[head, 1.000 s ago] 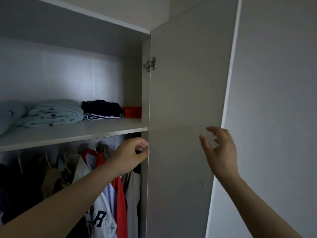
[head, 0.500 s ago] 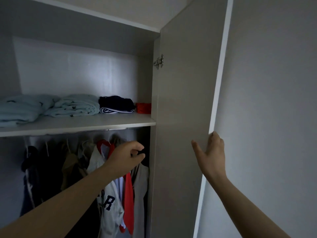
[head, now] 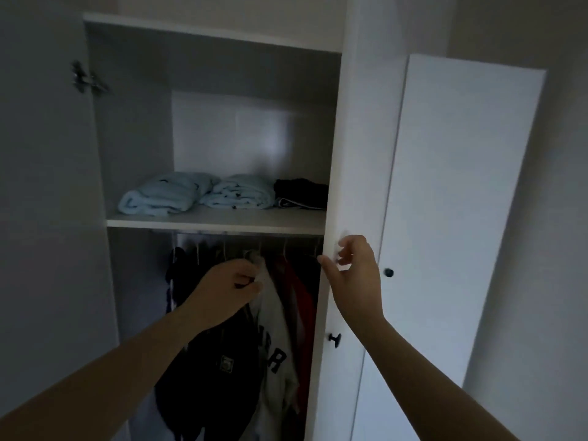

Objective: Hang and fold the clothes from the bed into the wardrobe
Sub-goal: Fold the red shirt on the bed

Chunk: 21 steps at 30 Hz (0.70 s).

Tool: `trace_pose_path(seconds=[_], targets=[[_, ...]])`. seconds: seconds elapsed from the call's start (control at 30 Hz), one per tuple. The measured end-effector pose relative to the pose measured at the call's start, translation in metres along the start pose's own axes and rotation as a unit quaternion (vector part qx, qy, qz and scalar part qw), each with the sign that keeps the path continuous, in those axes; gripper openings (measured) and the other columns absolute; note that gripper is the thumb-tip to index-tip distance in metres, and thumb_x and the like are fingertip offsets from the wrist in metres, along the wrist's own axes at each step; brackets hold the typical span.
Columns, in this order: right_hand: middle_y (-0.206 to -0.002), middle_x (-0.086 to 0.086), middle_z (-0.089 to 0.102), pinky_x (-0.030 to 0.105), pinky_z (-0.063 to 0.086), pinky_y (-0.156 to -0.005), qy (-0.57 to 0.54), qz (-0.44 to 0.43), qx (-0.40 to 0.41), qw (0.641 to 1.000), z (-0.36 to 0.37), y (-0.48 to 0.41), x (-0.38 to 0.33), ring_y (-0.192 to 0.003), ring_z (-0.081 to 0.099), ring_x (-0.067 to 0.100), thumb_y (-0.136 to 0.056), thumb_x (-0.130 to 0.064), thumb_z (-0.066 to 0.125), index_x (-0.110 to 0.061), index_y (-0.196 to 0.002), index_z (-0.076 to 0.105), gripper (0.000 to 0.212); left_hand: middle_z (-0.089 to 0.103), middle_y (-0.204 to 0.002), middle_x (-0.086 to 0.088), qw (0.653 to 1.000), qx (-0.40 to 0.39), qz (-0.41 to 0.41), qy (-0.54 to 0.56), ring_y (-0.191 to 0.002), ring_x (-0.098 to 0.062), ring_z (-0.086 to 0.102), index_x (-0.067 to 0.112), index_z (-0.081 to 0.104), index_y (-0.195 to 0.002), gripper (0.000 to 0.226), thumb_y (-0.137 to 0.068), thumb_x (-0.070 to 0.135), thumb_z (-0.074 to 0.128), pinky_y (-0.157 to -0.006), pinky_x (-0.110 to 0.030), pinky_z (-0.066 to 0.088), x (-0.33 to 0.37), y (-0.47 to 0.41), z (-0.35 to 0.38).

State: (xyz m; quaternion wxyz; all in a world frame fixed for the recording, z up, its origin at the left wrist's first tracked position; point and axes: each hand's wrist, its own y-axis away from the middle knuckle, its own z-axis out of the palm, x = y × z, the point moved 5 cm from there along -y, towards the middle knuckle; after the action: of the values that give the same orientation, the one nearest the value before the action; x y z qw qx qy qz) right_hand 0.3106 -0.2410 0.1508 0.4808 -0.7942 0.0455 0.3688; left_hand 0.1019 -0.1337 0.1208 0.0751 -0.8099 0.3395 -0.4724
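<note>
- Far left: open left door (head: 47,218), one metal hinge (head: 86,81) near its top.
- Inside the wardrobe (head: 136,138), on the one shelf (head: 216,222): three folded piles in a row, namely two light-blue bundles (head: 162,195) (head: 241,194) touching each other, then one dark pile (head: 300,194) at the right, partly hidden by the door.
- Under the shelf: clothes on hangers; three told apart, namely a dark top (head: 222,361), a white shirt (head: 276,345) with dark letters, a red garment (head: 299,297); the rest too dark to count.
- Left hand (head: 229,288): fingers curled in tight, tips against the white shirt's shoulder; cannot tell whether pinching the cloth or only touching it.
- Right hand (head: 353,275): thumb hooked round the near edge of the right door (head: 356,154), fingers (head: 346,249) loosely bent on its front, holding that edge.
- Two black knobs: one (head: 334,340) on the held door, below the hand; one (head: 388,272) on the next door (head: 461,218) to the right.
</note>
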Motion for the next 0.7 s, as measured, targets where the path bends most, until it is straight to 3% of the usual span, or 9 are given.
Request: trace_pose_path(seconds=[0.1,0.27,0.4,0.57,0.7], targets=[[-0.076,-0.005,0.050,0.016,0.041,-0.059,-0.004,-0.020,-0.025,0.999,0.040,-0.015,-0.009,-0.068,0.049,0.009,-0.083,-0.026,0.074,-0.021,-0.088,0.045,0.029,0.064,-0.098,0.012,0.999,0.040,-0.015,-0.020,-0.094,-0.005,0.063,0.031,0.060,-0.091,0.018,-0.086,0.016,0.069,-0.087,-0.025,0.052,-0.009,0.012,-0.032],[-0.083,0.006,0.051,0.023,0.033,-0.059,0.018,-0.010,-0.074,0.997,0.108,-0.039,-0.013,-0.069,0.044,0.015,-0.085,-0.025,0.071,-0.011,-0.083,0.046,0.028,0.063,-0.097,0.010,0.991,0.096,-0.043,-0.081,-0.091,-0.001,0.060,0.019,0.065,-0.102,0.016,-0.086,0.015,0.068,-0.073,-0.003,0.044,-0.031,0.033,-0.072],[-0.105,0.011,0.049,0.027,0.036,-0.071,0.039,-0.005,-0.114,0.993,0.161,-0.058,-0.013,-0.084,0.048,0.021,-0.087,-0.018,0.069,-0.006,-0.099,0.048,0.027,0.065,-0.102,0.001,0.985,0.117,-0.070,-0.110,-0.096,-0.010,0.061,0.010,0.066,-0.108,0.021,-0.088,0.014,0.066,-0.079,-0.011,0.043,-0.049,0.044,-0.099],[-0.131,0.017,0.036,0.033,0.039,-0.093,0.039,0.002,-0.213,0.976,0.229,-0.076,-0.010,-0.116,0.044,0.032,-0.083,-0.015,0.073,-0.002,-0.129,0.040,0.058,0.061,-0.093,0.007,0.973,0.151,-0.095,-0.144,-0.086,-0.003,0.057,0.015,0.066,-0.102,0.015,-0.087,0.012,0.067,-0.069,0.002,0.036,-0.074,0.048,-0.135],[-0.145,0.018,0.020,0.034,0.028,-0.111,0.061,-0.017,-0.279,0.958,0.269,-0.085,0.005,-0.134,0.029,0.032,-0.084,-0.020,0.073,0.000,-0.146,0.022,0.083,0.060,-0.092,0.016,0.969,0.153,-0.109,-0.159,-0.084,0.006,0.056,0.025,0.063,-0.096,0.015,-0.087,0.014,0.067,-0.068,0.003,0.036,-0.092,0.045,-0.147]])
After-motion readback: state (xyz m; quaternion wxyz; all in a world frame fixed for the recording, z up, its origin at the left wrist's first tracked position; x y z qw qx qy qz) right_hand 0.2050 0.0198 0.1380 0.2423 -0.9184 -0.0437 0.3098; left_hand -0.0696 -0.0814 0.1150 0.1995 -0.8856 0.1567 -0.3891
